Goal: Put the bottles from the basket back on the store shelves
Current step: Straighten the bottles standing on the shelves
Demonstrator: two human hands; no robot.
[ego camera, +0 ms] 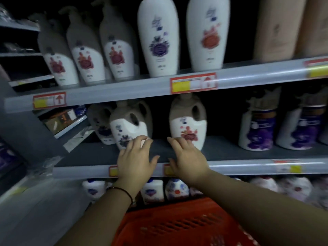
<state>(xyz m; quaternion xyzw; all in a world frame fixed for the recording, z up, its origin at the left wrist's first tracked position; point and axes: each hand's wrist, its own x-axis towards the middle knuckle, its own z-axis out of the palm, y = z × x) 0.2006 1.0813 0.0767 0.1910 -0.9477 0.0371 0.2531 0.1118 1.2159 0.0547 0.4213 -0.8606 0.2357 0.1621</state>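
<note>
Grey steel middle shelf (230, 150) is where the coming move turns, and it carries two handled jugs standing upright, long axis vertical, with a bare gap of shelf between them. Red plastic basket (177, 226) sits low at 6 o'clock from that gap, under both forearms; its inside is not shown well enough to tell what bottles remain.

At 11 o'clock from the gap stands the purple-flower jug (127, 128), its handle loop turned toward 1 o'clock. At 1 o'clock stands the red-flower jug (188, 125), its handle also on its 3 o'clock side.

Each hand has its own jug directly ahead at 12 o'clock. The left hand (135, 160) lies palm down, its fingers bent at the foot of the purple-flower jug and apparently touching its lower front; blur hides whether they truly hold it. The right hand (186, 157) lies flat with fingers straight, tips against the base of the red-flower jug, gripping nothing. Judging from this, both jugs look already set down, so any nudge back would go toward 12 o'clock.
</note>
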